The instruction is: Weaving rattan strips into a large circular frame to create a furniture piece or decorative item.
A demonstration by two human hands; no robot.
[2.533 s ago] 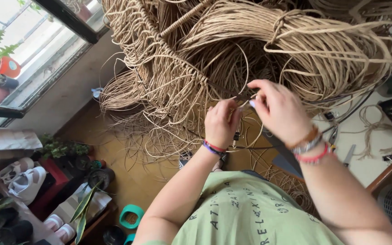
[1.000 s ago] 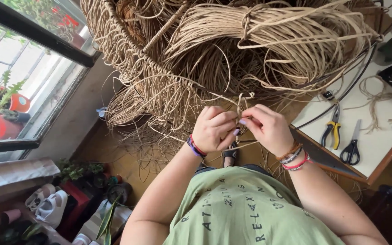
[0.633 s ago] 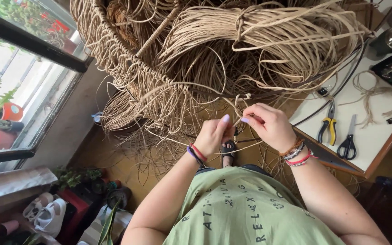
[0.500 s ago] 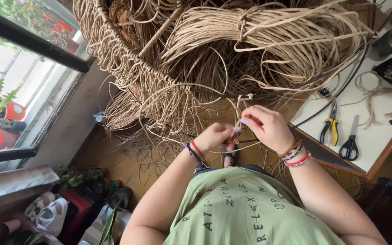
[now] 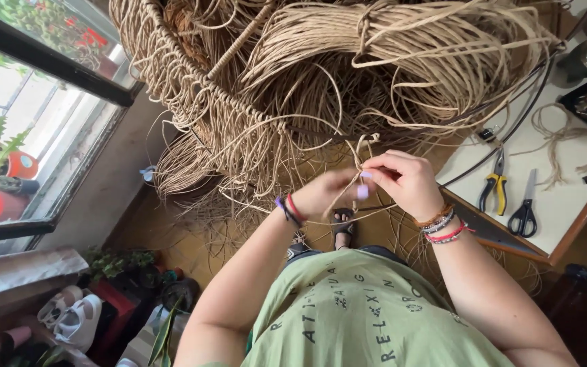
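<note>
Thin tan cane strands [image 5: 363, 146] stick up between the two hands, just in front of the big woven cane frame [image 5: 191, 102]. The right hand [image 5: 405, 182] has its fingers bent close together and pinches the strands near the top. The left hand [image 5: 329, 192] is curled in from the other side, and its fingertips meet the right hand at the same spot, so both hands hold the strands. The fingers hide the exact place, so it may be a knot, but that is hard to see.

A fat bundle of tan cane [image 5: 436, 47] lies on top of the frame, well above the hands. To the right is a white table with a brown wooden edge [image 5: 568, 217]. Yellow-handled pliers [image 5: 494, 183] and black-handled scissors [image 5: 526, 207] lie side by side on it. A black cable [image 5: 511, 132] runs across the table. Far on the left, a red plant pot [image 5: 5, 183] sits outside the window [image 5: 49, 122].
</note>
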